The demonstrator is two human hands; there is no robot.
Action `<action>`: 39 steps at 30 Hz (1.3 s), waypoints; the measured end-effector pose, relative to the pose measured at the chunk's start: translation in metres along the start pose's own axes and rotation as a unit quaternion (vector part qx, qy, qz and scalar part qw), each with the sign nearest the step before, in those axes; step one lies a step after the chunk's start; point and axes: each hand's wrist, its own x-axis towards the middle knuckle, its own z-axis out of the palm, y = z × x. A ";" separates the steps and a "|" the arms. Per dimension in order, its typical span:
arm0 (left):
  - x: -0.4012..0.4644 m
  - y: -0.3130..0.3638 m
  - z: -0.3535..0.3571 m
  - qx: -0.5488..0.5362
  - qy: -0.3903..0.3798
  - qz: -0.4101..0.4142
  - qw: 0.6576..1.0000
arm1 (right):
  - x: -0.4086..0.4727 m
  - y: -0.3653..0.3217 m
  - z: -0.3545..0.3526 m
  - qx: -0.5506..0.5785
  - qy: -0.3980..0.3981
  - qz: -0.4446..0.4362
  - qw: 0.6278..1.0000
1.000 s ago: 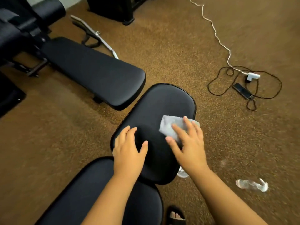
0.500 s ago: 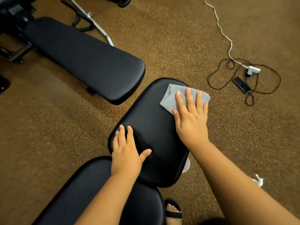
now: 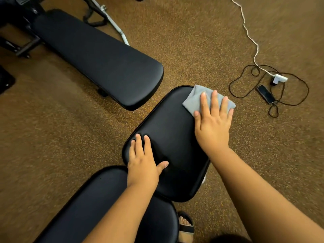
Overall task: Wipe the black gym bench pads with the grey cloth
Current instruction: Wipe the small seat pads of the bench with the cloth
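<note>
— Moved since before: cloth [image 3: 196, 100] pushed from mid-pad to pad's [image 3: 168, 137] far corner, under flat right hand [image 3: 213, 123].
— Left hand [image 3: 142, 162]?
— Open, spread, bracing pad's near edge.
— Risk?
— Overshooting the corner; cloth dropping off onto carpet [image 3: 52, 137].

No readable text, label or number shows anywhere.

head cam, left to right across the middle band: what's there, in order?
long bench pad → left hand → seat pad → grey cloth under the right hand → phone in the black cable loop on the carpet.
</note>
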 end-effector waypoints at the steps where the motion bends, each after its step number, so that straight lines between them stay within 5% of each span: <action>1: 0.000 0.000 0.000 0.001 -0.001 0.000 1.000 | -0.008 0.001 0.000 -0.008 -0.002 -0.015 1.000; 7: 0.000 0.000 0.002 0.000 0.004 -0.001 1.000 | -0.080 0.013 0.002 -0.004 -0.053 -0.116 0.992; 16: 0.001 0.001 0.004 -0.002 0.011 -0.004 1.000 | -0.002 -0.019 0.004 -0.002 -0.016 -0.044 0.999; 23: 0.001 0.000 0.004 -0.012 0.006 -0.004 1.000 | -0.059 -0.010 0.004 -0.033 -0.074 -0.196 0.977; 32: 0.001 -0.001 0.004 0.009 0.010 -0.001 1.000 | -0.003 -0.018 0.002 -0.032 -0.033 -0.089 0.995; 39: 0.002 -0.001 0.008 0.016 0.008 -0.004 1.000 | 0.009 -0.022 0.002 -0.036 -0.060 -0.166 0.984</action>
